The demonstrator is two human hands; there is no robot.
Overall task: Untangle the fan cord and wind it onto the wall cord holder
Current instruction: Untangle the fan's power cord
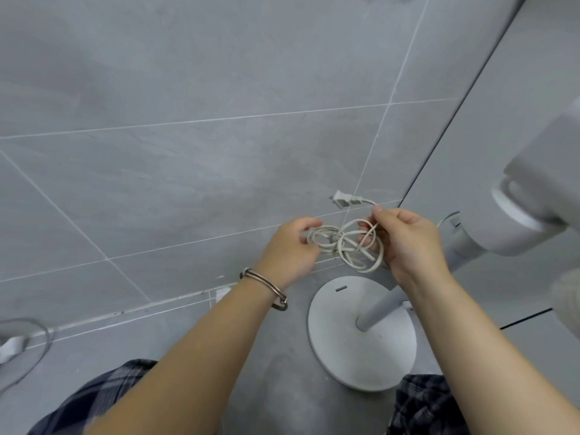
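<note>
Cord (343,243) is seen from the head view as a white tangle of loops, held in the air between both hands, above and just beyond the round base (342,346) of the fan. The left end of the bundle is gripped by the left hand (290,249), whose fingers are curled round several loops. On the other side, the right hand (405,240) is closed on the bundle's right side, with a strand pinched between thumb and forefinger at the top. From that pinch a short length of cord runs up and to the left to the plug (345,200), which is held clear of the tangle with its prongs pointed left. A metal bracelet (266,288) is worn on the left wrist.

The base is set flat on the grey floor, and the white pole (381,309) rises from its middle, tilted toward the upper right, where the blurred fan body (533,196) is seen close to the camera. Large grey tiles (188,152) with pale joints fill the background. At the lower left edge, a second white plug (11,346) with a grey lead is found lying apart from everything else. Plaid fabric (94,400) is visible under both forearms.
</note>
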